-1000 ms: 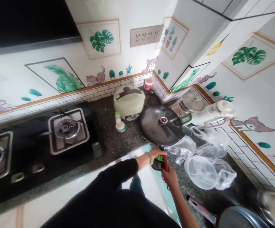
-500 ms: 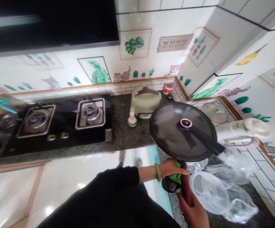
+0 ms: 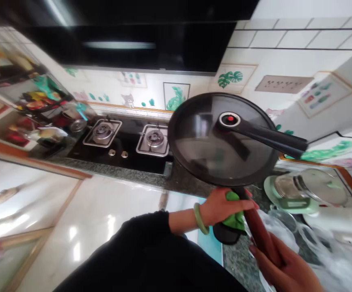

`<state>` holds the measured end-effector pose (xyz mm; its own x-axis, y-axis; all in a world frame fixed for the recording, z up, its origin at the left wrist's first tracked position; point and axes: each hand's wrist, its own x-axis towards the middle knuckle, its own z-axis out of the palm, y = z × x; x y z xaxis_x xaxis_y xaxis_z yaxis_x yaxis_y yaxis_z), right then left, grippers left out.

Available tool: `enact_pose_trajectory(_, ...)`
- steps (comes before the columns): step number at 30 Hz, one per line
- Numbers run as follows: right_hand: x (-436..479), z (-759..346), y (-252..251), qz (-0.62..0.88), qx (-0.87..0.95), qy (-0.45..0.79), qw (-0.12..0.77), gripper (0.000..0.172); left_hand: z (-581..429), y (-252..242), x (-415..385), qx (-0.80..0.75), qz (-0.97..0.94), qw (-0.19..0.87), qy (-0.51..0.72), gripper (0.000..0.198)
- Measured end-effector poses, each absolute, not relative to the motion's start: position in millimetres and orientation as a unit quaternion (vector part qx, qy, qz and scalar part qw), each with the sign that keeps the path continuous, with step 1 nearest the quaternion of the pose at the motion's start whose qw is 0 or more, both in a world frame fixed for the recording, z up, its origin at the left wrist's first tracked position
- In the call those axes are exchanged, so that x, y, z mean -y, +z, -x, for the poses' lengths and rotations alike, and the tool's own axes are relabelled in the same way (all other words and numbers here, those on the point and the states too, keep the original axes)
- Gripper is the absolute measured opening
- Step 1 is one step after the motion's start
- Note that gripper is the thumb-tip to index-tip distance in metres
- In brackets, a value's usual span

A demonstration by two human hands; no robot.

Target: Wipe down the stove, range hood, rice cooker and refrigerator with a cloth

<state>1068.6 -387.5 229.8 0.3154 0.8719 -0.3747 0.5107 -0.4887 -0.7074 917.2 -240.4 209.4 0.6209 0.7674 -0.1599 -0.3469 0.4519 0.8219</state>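
A dark frying pan point(image 3: 188, 166) with a glass lid point(image 3: 200, 138) on it is held up over the counter. The lid has a long black handle and a red dot at its centre. My right hand point(image 3: 291, 263) is wrapped round the end of the pan's reddish-brown handle point(image 3: 259, 229). Closer to the pan, my left hand point(image 3: 221, 207) grips the same handle, with a bright green cloth point(image 3: 235, 221) bunched in it. Under that hand shows a rounded black thing point(image 3: 229, 235) whose kind I cannot make out.
A two-burner gas hob point(image 3: 124, 142) is set in the dark counter to the left, below a black range hood point(image 3: 133, 44). At right are a pale green appliance point(image 3: 297, 205), a clear lid point(image 3: 325, 186) and plastic bags point(image 3: 331, 251). Crowded shelves point(image 3: 38, 97) stand far left.
My view has turned left, bringing the shelves in. The lidded pan has come up higher and appears larger, now overlapping the wall tiles. Both hands keep their hold.
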Motion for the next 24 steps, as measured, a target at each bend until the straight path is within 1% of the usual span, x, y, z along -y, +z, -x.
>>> enact_pose_trajectory(4,309,-1012,218,0.716,0.496,0.434,0.231,0.040,-853,197,198,-0.331,-0.339,0.786,0.397,0.053)
enact_pose_trajectory(9,242,-911,170,0.674,0.469,0.502,0.270,0.028,-762,159,140,-0.415,-0.298,0.764,0.393,0.052)
enact_pose_trajectory(12,216,-859,136,0.675,0.464,0.500,0.281,0.022,-719,134,110,-0.462,-0.292,0.747,0.379,0.053)
enact_pose_trajectory(16,192,-814,106,0.694,0.479,0.470,0.261,0.018,-682,110,84,-0.493,-0.287,0.737,0.362,0.054)
enact_pose_trajectory(21,180,-782,97,0.718,0.488,0.436,0.238,0.013,-652,97,69,-0.488,-0.294,0.748,0.340,0.055)
enact_pose_trajectory(24,179,-761,100,0.722,0.470,0.448,0.237,0.012,-636,94,61,-0.475,-0.311,0.760,0.317,0.052)
